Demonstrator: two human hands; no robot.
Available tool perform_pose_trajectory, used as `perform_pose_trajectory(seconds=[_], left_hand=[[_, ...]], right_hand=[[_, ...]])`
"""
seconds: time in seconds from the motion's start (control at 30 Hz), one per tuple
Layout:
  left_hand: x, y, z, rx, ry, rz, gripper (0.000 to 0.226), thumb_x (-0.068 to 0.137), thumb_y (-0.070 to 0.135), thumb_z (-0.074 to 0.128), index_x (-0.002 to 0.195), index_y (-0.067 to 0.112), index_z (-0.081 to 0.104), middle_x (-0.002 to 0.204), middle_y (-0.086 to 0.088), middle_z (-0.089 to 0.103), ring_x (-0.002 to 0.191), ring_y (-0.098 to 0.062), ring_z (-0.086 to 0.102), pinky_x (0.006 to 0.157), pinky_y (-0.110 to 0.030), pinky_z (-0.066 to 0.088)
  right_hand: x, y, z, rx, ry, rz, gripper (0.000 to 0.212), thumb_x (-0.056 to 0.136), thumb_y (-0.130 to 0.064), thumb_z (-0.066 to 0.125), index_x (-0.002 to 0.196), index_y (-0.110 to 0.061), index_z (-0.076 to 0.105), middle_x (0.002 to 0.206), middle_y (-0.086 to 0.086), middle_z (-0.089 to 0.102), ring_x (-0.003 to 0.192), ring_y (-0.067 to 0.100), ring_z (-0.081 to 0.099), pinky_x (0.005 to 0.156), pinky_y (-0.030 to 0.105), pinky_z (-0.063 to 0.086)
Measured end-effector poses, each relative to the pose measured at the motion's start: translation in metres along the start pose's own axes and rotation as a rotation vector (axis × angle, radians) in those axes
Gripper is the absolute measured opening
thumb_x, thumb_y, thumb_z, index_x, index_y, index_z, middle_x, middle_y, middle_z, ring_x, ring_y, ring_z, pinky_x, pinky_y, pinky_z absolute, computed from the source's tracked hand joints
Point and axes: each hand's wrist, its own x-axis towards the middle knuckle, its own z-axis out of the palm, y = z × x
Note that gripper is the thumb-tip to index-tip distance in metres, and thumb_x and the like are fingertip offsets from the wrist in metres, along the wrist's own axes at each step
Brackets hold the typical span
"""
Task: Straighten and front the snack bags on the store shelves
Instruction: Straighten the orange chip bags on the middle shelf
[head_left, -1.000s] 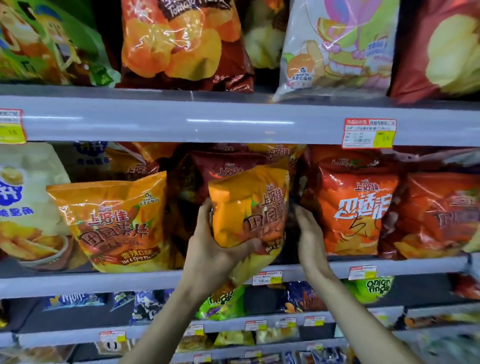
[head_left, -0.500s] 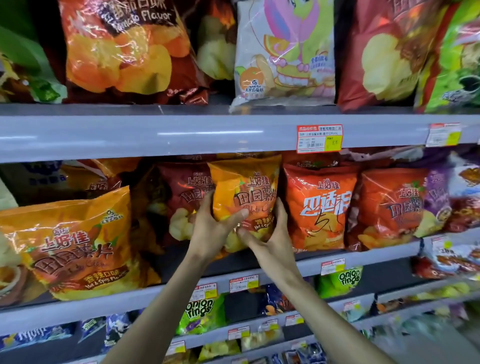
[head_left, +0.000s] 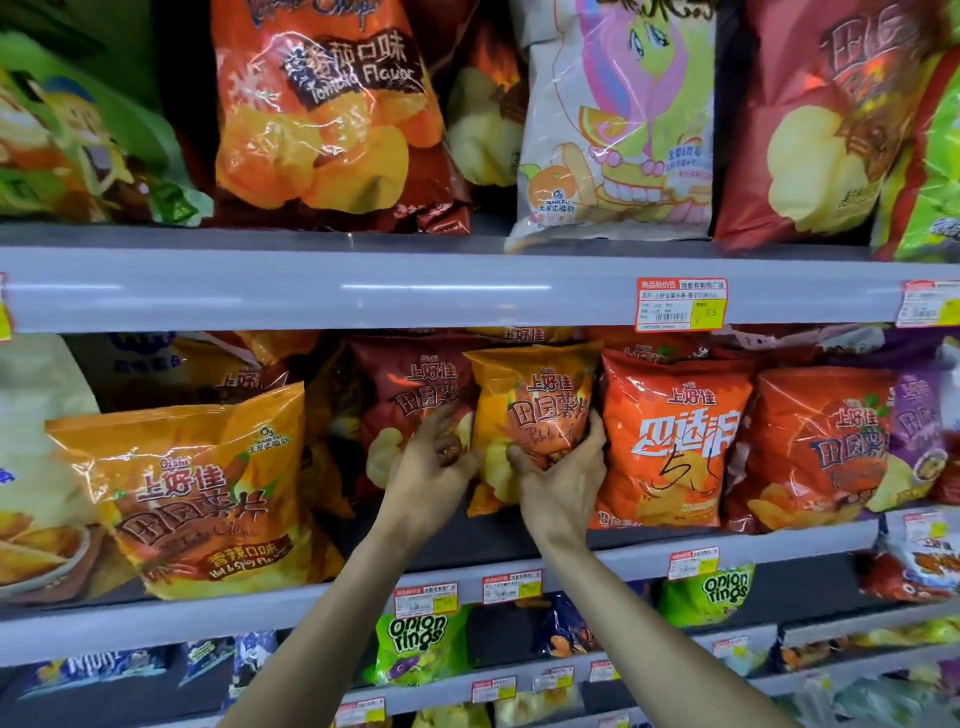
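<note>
Fingers of the left hand and right hand curl round the lower edges of the yellow chip bag, upright on the middle shelf between a dark red bag and an orange bag. Risk: a hard squeeze could crush chips; an uneven release could let it topple forward.

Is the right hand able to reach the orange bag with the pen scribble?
Probably yes: the orange bag stands right beside the right hand, nothing between them, though that hand first must release the yellow bag.
</note>
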Motion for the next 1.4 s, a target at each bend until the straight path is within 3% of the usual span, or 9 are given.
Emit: perform_pose_trajectory(seconds=[0.2, 0.43, 0.53, 0.6, 0.77, 0.87, 1.03, 1.27, 1.4], left_hand=[[0.000, -0.006, -0.003, 0.047, 0.036, 0.002, 0.062, 0.097, 0.012, 0.072, 0.153, 0.023, 0.047, 0.139, 0.011, 0.058, 0.124, -0.007, 0.060, 0.107, -0.029, 0.053], [-0.004, -0.007, -0.003, 0.128, 0.025, -0.003, 0.067, 0.094, 0.021, 0.077, 0.154, 0.026, 0.045, 0.134, 0.014, 0.059, 0.130, -0.011, 0.060, 0.109, -0.035, 0.052], [-0.012, -0.005, -0.002, 0.240, 0.009, 0.019, 0.063, 0.093, 0.024, 0.076, 0.150, 0.024, 0.049, 0.123, 0.018, 0.064, 0.127, -0.014, 0.062, 0.101, -0.027, 0.049], [-0.018, -0.004, 0.000, 0.344, 0.002, 0.038, 0.063, 0.091, 0.029, 0.078, 0.148, 0.022, 0.053, 0.132, 0.005, 0.069, 0.127, -0.021, 0.064, 0.095, -0.024, 0.046], [-0.035, 0.002, 0.008, 0.475, -0.088, 0.067, 0.056, 0.089, 0.035, 0.074, 0.141, 0.026, 0.058, 0.123, -0.002, 0.073, 0.117, -0.035, 0.067, 0.085, -0.040, 0.053], [-0.040, 0.005, 0.016, 0.543, -0.143, 0.063, 0.058, 0.089, 0.045, 0.068, 0.145, 0.033, 0.055, 0.125, 0.000, 0.072, 0.116, -0.034, 0.066, 0.085, -0.044, 0.055], [-0.051, 0.015, 0.039, 0.595, -0.160, 0.070, 0.057, 0.092, 0.043, 0.068, 0.146, 0.035, 0.052, 0.137, 0.002, 0.066, 0.124, -0.032, 0.063, 0.092, -0.049, 0.056], [-0.069, 0.032, 0.079, 0.694, -0.127, 0.057, 0.060, 0.094, 0.046, 0.069, 0.150, 0.034, 0.049, 0.139, 0.002, 0.063, 0.121, -0.032, 0.064, 0.087, -0.046, 0.057], [-0.063, 0.041, 0.104, 0.666, -0.097, 0.016, 0.077, 0.091, 0.053, 0.073, 0.157, 0.033, 0.040, 0.140, 0.000, 0.064, 0.120, -0.032, 0.066, 0.086, -0.046, 0.058]], right_hand=[[0.012, -0.008, 0.013, -0.080, 0.088, 0.046, 0.104, 0.081, -0.023, 0.088, 0.161, -0.019, 0.021, 0.151, 0.015, 0.047, 0.142, 0.035, 0.041, 0.119, 0.050, 0.036], [0.026, -0.004, 0.015, -0.196, -0.035, 0.008, 0.103, 0.088, -0.031, 0.082, 0.163, -0.012, 0.014, 0.156, 0.019, 0.040, 0.145, 0.038, 0.036, 0.122, 0.049, 0.031], [0.018, -0.010, 0.004, -0.118, -0.172, 0.086, 0.114, 0.087, -0.025, 0.080, 0.165, -0.011, -0.001, 0.169, 0.017, 0.017, 0.157, 0.036, 0.014, 0.129, 0.045, 0.015], [0.005, -0.014, -0.008, -0.108, -0.272, 0.090, 0.118, 0.088, -0.024, 0.077, 0.165, -0.011, -0.011, 0.173, 0.012, -0.003, 0.160, 0.029, -0.003, 0.131, 0.041, 0.002], [-0.028, -0.016, -0.045, -0.128, -0.494, -0.002, 0.108, 0.095, -0.030, 0.071, 0.167, -0.020, -0.008, 0.173, -0.004, -0.018, 0.160, 0.013, -0.013, 0.131, 0.036, 0.000], [-0.032, -0.007, -0.073, -0.224, -0.593, -0.086, 0.092, 0.101, -0.037, 0.063, 0.168, -0.023, 0.001, 0.174, -0.009, -0.009, 0.160, 0.008, -0.005, 0.128, 0.028, 0.003], [-0.022, 0.001, -0.119, -0.339, -0.628, -0.162, 0.056, 0.104, -0.042, 0.057, 0.157, -0.030, 0.042, 0.162, -0.012, 0.037, 0.149, 0.009, 0.032, 0.111, 0.011, 0.027], [-0.002, 0.018, -0.167, -0.429, -0.567, -0.272, 0.043, 0.103, -0.044, 0.057, 0.144, -0.030, 0.053, 0.142, -0.011, 0.057, 0.133, 0.014, 0.050, 0.108, 0.039, 0.046], [0.023, 0.027, -0.203, -0.428, -0.474, -0.395, 0.035, 0.100, -0.039, 0.059, 0.134, -0.032, 0.058, 0.131, -0.012, 0.062, 0.123, 0.014, 0.054, 0.096, 0.037, 0.051]])
